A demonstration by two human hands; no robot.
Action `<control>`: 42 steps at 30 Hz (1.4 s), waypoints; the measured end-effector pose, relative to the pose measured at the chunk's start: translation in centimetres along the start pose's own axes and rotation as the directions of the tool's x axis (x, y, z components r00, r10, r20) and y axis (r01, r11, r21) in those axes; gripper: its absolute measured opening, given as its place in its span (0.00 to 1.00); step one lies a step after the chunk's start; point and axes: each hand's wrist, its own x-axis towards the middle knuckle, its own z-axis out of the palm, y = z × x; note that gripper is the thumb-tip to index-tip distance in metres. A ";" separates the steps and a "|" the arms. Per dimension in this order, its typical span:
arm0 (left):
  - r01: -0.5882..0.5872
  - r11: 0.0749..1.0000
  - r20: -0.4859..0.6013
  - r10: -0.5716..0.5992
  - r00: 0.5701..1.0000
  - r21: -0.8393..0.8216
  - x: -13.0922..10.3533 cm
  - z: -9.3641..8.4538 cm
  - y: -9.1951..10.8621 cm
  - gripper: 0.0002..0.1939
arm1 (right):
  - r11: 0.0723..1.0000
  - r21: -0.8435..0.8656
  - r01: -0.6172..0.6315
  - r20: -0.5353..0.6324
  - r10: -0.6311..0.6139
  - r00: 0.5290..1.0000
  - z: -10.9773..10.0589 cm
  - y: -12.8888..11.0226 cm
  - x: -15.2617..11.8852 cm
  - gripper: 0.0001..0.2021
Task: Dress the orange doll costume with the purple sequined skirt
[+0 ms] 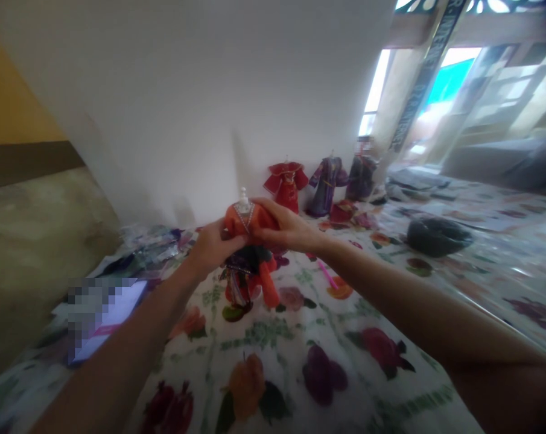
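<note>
In the middle of the head view stands a small doll-sized dress form (243, 202) with a white neck knob on top. It wears an orange garment (240, 220) with a pale beaded V-neckline, above a dark and striped lower part (239, 274). My left hand (212, 246) grips the garment at its left side, thumb across the front. My right hand (284, 228) wraps around its right shoulder and side, fingers behind and thumb in front. An orange sleeve-like piece (269, 283) hangs below my right hand. The fingers behind the garment are hidden.
Against the white wall stand a small red dress (287, 184), a purple robe (326, 185) and a dark outfit (362, 172). A dark bundle (439, 236) lies on the right. Plastic packets (150, 256) and a notebook (114, 316) lie left. A pink pen (327, 275) rests on the fruit-patterned tablecloth (291, 337).
</note>
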 end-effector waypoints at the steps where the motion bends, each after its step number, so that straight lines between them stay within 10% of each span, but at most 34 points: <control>1: 0.005 1.000 -0.009 -0.005 1.000 0.004 0.1 0.0 -0.1 0.17 | 1.000 -0.008 0.003 0.008 -0.003 1.000 -0.1 0.0 0.0 0.30; 5: 0.001 0.999 -0.009 -0.001 1.000 -0.042 0.2 0.1 -0.6 0.21 | 0.989 -0.116 0.096 -0.132 -0.111 0.985 0.0 -0.4 -1.0 0.28; 9: -0.014 0.993 0.036 0.018 0.999 -0.113 0.2 0.1 -0.5 0.22 | 0.973 -0.162 0.163 -0.457 -0.220 0.862 1.5 -1.8 -3.6 0.07; 13: -0.028 0.997 0.029 0.031 0.999 -0.076 -0.1 0.1 0.1 0.19 | 0.999 -0.024 0.032 -0.169 -0.035 0.985 4.0 -2.5 -5.6 0.07; 17: -0.007 0.998 -0.019 0.008 1.000 0.070 -0.2 -0.1 0.4 0.18 | 0.995 -0.007 -0.102 -0.012 0.102 0.995 5.9 -2.2 -5.7 0.18; 31: 0.010 0.992 0.028 -0.013 1.000 0.124 0.0 -0.1 1.1 0.15 | 0.957 0.184 -0.223 0.047 0.218 0.975 6.3 -0.8 -4.8 0.02; 42: 0.015 0.988 0.038 -0.022 0.999 0.156 0.1 -0.4 1.0 0.16 | 0.931 0.313 -0.185 0.015 0.190 0.982 8.1 -1.1 -4.5 0.08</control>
